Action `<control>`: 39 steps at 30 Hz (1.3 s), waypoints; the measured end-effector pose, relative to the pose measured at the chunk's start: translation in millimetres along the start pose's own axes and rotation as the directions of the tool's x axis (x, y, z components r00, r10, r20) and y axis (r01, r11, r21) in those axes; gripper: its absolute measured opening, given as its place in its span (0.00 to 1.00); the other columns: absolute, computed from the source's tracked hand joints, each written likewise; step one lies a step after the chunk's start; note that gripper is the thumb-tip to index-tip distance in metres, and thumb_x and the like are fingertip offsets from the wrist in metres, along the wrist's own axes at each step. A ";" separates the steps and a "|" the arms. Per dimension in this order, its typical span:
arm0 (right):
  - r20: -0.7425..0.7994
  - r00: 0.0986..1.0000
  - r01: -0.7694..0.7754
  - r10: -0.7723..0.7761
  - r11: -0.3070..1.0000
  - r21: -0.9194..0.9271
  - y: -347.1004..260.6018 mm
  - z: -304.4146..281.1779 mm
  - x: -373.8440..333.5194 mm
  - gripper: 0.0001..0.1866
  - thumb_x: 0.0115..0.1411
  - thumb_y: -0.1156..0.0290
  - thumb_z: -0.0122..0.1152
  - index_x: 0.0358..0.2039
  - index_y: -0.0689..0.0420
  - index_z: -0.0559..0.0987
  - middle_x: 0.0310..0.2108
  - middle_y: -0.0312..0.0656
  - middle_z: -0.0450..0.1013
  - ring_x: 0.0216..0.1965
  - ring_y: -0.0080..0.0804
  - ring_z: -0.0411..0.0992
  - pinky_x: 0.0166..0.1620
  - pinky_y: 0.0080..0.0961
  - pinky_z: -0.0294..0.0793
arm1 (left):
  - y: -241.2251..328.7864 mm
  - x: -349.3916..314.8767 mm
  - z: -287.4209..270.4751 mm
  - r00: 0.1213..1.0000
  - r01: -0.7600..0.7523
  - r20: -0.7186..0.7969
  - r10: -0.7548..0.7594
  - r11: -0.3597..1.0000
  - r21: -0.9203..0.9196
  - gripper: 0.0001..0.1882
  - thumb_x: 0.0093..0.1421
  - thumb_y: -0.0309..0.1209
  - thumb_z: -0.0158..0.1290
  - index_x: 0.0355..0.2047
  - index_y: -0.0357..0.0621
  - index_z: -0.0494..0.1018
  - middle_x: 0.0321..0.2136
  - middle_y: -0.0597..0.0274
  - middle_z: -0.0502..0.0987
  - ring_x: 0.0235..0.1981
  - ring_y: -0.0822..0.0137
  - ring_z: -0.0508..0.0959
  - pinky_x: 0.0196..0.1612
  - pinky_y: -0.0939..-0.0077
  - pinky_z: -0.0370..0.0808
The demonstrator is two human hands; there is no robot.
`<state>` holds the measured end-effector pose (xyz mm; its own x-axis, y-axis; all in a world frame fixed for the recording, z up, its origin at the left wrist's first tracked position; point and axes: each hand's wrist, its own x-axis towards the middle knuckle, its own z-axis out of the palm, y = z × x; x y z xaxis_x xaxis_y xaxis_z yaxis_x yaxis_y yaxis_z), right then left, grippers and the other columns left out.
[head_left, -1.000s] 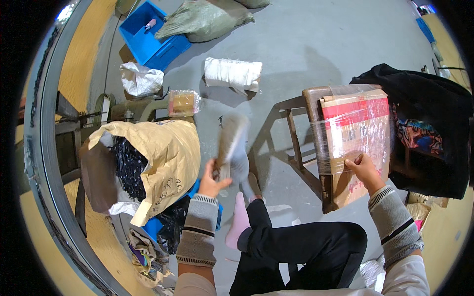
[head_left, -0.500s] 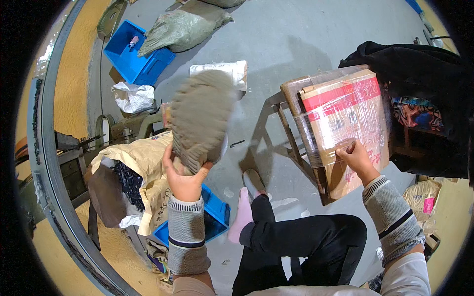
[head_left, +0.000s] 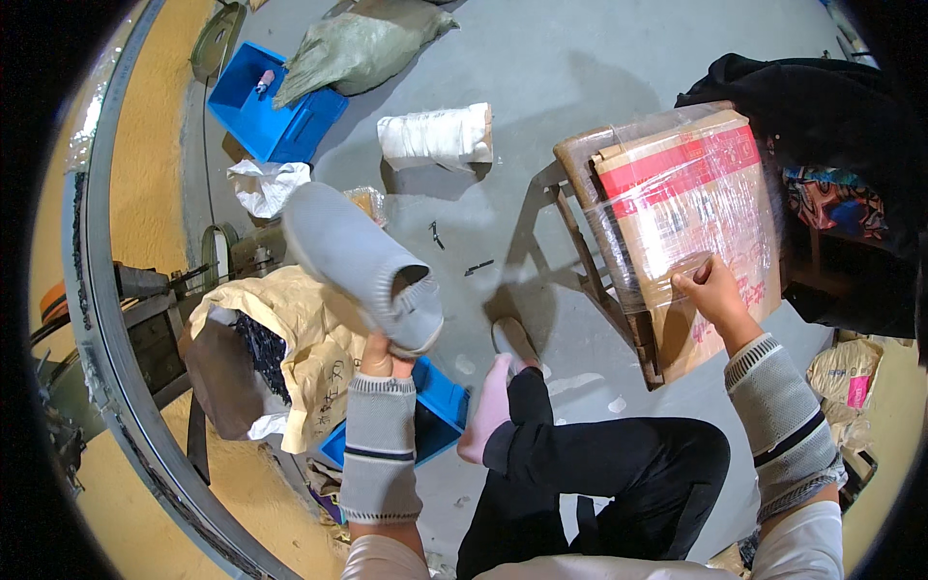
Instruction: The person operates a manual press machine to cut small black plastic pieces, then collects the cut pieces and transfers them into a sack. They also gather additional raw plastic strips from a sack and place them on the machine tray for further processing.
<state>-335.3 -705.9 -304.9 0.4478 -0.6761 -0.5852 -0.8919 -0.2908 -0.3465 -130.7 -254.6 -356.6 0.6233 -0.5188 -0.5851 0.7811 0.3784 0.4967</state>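
To the left of the wooden stool (head_left: 579, 155), a grey slip-on shoe (head_left: 353, 246) is up in the air, tilted, its toe pointing away from the seated person. The left hand (head_left: 384, 358) grips it near the heel, fingers closed and partly hidden beneath it. Over the stool itself, the right hand (head_left: 713, 292) is curled, thumb and forefinger nearly meeting above a sheet of cardboard (head_left: 681, 227) lying under clear plastic; whether it pinches anything, I can't tell.

Around the stool the floor (head_left: 532, 58) is smooth, grey and scuffed, with pale patches and dark scraps (head_left: 478, 268) to the stool's left. Farther left of it slumps a paper sack (head_left: 324, 372) with dark stuff inside, a blue crate (head_left: 445, 411) beside it. Beyond the stool, toward its far left, lie a white bundle (head_left: 430, 137), a blue bin (head_left: 304, 126) and a greenish sack (head_left: 362, 48). Well left of the stool runs a rough yellow surface (head_left: 159, 116), wall or board, I can't say. Black cloth (head_left: 822, 116) is heaped at the stool's right.
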 end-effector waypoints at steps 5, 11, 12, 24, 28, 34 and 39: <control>0.011 1.000 -0.013 0.013 1.000 0.025 -2.5 -1.9 -0.8 0.22 0.48 0.61 0.71 0.25 0.60 0.65 0.20 0.38 0.65 0.23 0.26 0.63 0.28 0.26 0.67 | -25.3 10.3 -66.6 0.970 0.241 -0.115 -0.214 0.783 0.574 0.40 0.51 0.32 0.63 0.61 0.35 0.55 0.52 0.56 0.69 0.50 0.64 0.71 0.54 0.70 0.68; 0.030 0.999 -0.024 0.023 0.999 0.042 -4.2 -2.3 -1.8 0.22 0.49 0.62 0.71 0.25 0.59 0.65 0.21 0.37 0.65 0.24 0.24 0.62 0.28 0.24 0.66 | -57.6 2.1 -99.0 0.761 0.555 -0.230 -0.607 0.427 0.714 0.40 0.52 0.37 0.64 0.60 0.33 0.58 0.48 0.57 0.72 0.47 0.67 0.72 0.51 0.75 0.68; 0.032 0.999 -0.026 0.025 0.999 0.047 -5.0 -2.5 -1.7 0.22 0.49 0.62 0.71 0.25 0.59 0.65 0.21 0.37 0.64 0.24 0.24 0.62 0.28 0.24 0.66 | -59.9 -1.3 -102.6 0.713 0.584 -0.285 -0.641 0.317 0.747 0.39 0.52 0.38 0.63 0.59 0.33 0.58 0.47 0.57 0.72 0.47 0.67 0.72 0.51 0.75 0.68; 0.061 0.997 -0.046 0.041 0.996 0.082 -6.4 -3.7 -1.2 0.19 0.51 0.65 0.69 0.24 0.58 0.64 0.21 0.31 0.59 0.24 0.19 0.57 0.25 0.20 0.61 | -110.4 -144.1 -144.6 0.545 0.837 -0.488 -0.682 0.478 0.267 0.27 0.61 0.42 0.53 0.54 0.35 0.67 0.43 0.59 0.75 0.37 0.66 0.78 0.40 0.70 0.76; 0.048 0.998 -0.042 0.042 0.999 0.011 -1.3 -3.0 2.6 0.22 0.48 0.61 0.72 0.25 0.60 0.66 0.21 0.37 0.65 0.23 0.26 0.63 0.28 0.25 0.67 | -118.4 -131.9 -149.0 0.552 0.828 -0.610 -0.568 0.288 0.481 0.20 0.62 0.43 0.51 0.44 0.39 0.72 0.31 0.62 0.77 0.28 0.67 0.77 0.32 0.70 0.75; 0.031 0.999 -0.016 0.013 0.995 0.095 21.8 6.3 9.3 0.23 0.47 0.61 0.73 0.25 0.60 0.65 0.20 0.36 0.64 0.23 0.24 0.62 0.28 0.25 0.67 | -122.9 -35.9 -57.1 0.617 0.632 -0.724 -0.309 0.743 0.222 0.26 0.62 0.46 0.49 0.54 0.42 0.64 0.48 0.51 0.74 0.47 0.61 0.76 0.49 0.67 0.72; 0.038 0.997 -0.076 0.070 0.977 0.198 7.8 4.7 7.7 0.24 0.45 0.59 0.74 0.24 0.59 0.66 0.20 0.37 0.65 0.22 0.25 0.63 0.27 0.26 0.67 | -84.0 43.8 62.3 0.805 0.408 -0.468 -0.366 0.913 -0.013 0.31 0.62 0.47 0.50 0.59 0.45 0.59 0.53 0.54 0.69 0.53 0.61 0.70 0.53 0.68 0.68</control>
<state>-338.5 -710.2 -315.5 0.3866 -0.6685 -0.6353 -0.8928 -0.0986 -0.4395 -171.3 -356.9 -384.1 0.2325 -0.1975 -0.9523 0.9678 0.1441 0.2064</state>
